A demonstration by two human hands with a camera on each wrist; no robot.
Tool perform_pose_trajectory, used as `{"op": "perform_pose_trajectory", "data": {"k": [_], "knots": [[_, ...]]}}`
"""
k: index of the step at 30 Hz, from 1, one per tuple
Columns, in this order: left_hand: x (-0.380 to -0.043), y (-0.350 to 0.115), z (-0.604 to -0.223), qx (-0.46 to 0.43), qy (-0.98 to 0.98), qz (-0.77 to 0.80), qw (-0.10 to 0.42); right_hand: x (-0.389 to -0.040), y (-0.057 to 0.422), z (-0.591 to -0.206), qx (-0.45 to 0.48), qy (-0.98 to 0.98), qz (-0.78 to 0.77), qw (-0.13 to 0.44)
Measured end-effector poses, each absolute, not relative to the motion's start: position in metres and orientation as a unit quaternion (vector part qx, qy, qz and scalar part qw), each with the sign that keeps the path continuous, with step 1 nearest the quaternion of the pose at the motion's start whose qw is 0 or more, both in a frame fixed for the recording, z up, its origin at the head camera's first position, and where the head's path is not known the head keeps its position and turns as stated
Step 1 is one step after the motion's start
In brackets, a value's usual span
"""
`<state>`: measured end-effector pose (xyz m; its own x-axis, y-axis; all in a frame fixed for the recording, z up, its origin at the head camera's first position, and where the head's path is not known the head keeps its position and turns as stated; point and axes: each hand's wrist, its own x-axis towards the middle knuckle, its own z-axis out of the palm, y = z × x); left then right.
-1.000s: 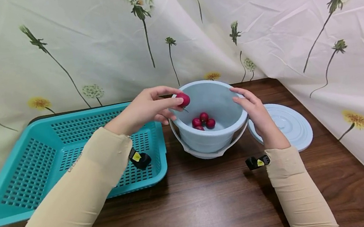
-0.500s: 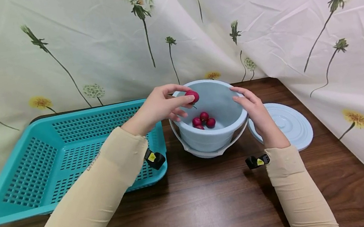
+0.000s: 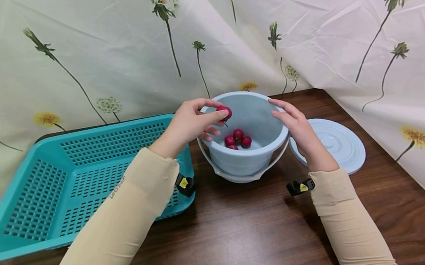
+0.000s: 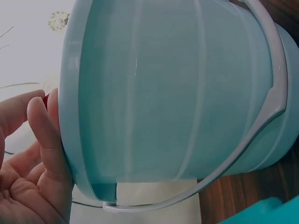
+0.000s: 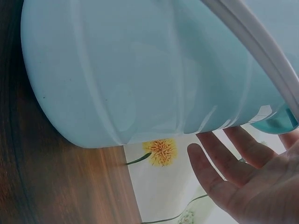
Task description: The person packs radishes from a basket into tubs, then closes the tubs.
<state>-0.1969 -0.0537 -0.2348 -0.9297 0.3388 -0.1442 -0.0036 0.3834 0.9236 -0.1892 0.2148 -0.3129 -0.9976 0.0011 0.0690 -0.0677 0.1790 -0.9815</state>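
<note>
My left hand (image 3: 191, 124) pinches a small red radish (image 3: 224, 112) between thumb and fingertips, over the left side of the bucket's opening. A thin root hangs from the radish; in the left wrist view only a sliver of red radish (image 4: 46, 100) shows between the fingers. The light blue bucket (image 3: 237, 165) stands upright on the table, and several red radishes (image 3: 238, 134) lie together on its bottom. Against the right rim rests my right hand (image 3: 301, 131), fingertips at the edge; the right wrist view shows extended fingers (image 5: 219, 154) along the outer wall.
A turquoise perforated basket (image 3: 88, 238) stands left of the bucket, partly hidden behind the left sleeve. The round blue lid (image 3: 345, 145) lies flat to the right. The bucket's handle (image 3: 239, 177) hangs down in front. A flowered cloth (image 3: 123, 50) lines the back and right of the wooden table (image 3: 244, 245).
My left hand has carried the radish a little to the right, from the bucket's left rim to over its opening, then stayed there. The right hand holds its place at the rim.
</note>
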Motion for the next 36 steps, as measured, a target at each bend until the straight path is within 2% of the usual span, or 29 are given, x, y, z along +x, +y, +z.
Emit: {"op": "perform_pose_trajectory", "data": {"k": [13,21,25,32,36], "knots": [[-0.195,-0.053,-0.235,0.101,0.814,0.551,0.151,-0.18,0.218,-0.304,0.017,-0.773,0.631,0.058],[-0.183,-0.047,-0.231,0.136,0.846,0.495,0.142,-0.168,0.218,-0.29,0.027,-0.761,0.641,0.092],[-0.175,-0.043,-0.232,0.152,0.864,0.465,0.116,-0.16,0.216,-0.283,0.037,-0.751,0.649,0.116],[-0.162,-0.032,-0.242,0.192,0.872,0.449,0.034,-0.144,0.217,-0.272,0.063,-0.734,0.655,0.167],[-0.156,-0.024,-0.247,0.226,0.845,0.484,0.017,-0.136,0.22,-0.268,0.067,-0.713,0.672,0.19]]}}
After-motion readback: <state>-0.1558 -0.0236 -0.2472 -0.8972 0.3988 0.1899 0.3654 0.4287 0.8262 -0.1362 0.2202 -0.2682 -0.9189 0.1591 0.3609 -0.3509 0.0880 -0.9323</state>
